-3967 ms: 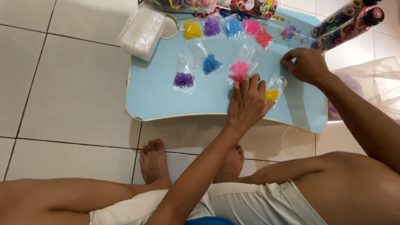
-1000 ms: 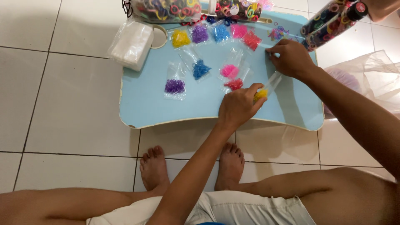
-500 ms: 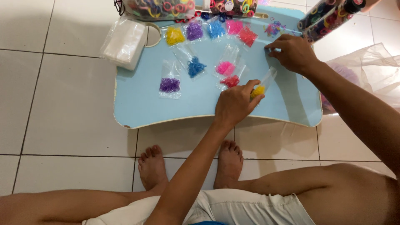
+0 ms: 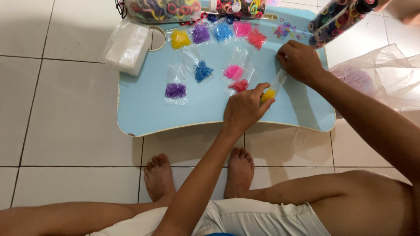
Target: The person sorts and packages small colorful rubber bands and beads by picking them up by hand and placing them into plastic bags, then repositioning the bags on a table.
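Your left hand [image 4: 245,109] pinches the yellow-band bag [image 4: 271,91] at its bottom, right hand [image 4: 299,61] grips its open top: sealing step, likely press the mouth flat next.

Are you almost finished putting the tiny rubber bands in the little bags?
Nine little filled bags already lie on the blue tray. The left hand and right hand hold a yellow bag between them. Loose bands still sit at the tray's far edge, so some remain.
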